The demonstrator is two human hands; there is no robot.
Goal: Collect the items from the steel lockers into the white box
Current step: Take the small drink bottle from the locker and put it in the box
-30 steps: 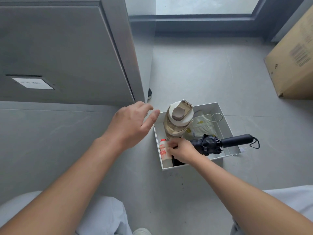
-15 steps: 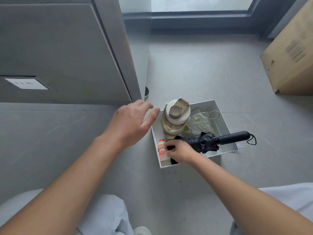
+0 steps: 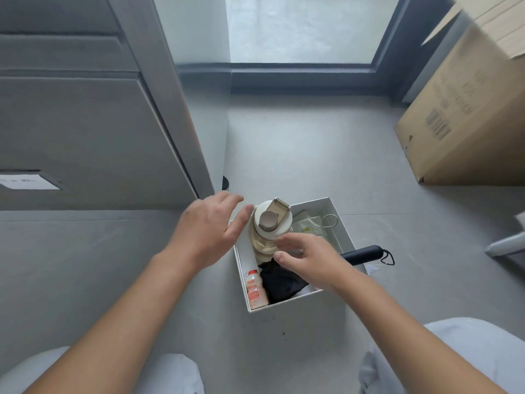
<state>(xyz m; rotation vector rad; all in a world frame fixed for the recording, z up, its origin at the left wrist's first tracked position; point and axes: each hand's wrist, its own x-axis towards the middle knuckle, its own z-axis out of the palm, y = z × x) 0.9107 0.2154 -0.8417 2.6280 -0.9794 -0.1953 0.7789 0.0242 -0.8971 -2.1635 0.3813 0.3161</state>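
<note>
Hovering at the white box [image 3: 315, 206], the left hand [image 3: 210, 228] lay spread beside the bottle [image 3: 270, 220]; the right hand [image 3: 309, 260] hung loosely spread, empty, above the umbrella [image 3: 281, 282].

we log: cardboard box [image 3: 466, 109] – far R, top flap up, barcode on side, sits on floor [image 3: 298, 155] | floor – grey tiles, thin joints | window [image 3: 301, 27] – top ctr, dark frame, pale pane | pale obj [image 3: 508, 243] – R edge, cut off, we can't ID
</note>
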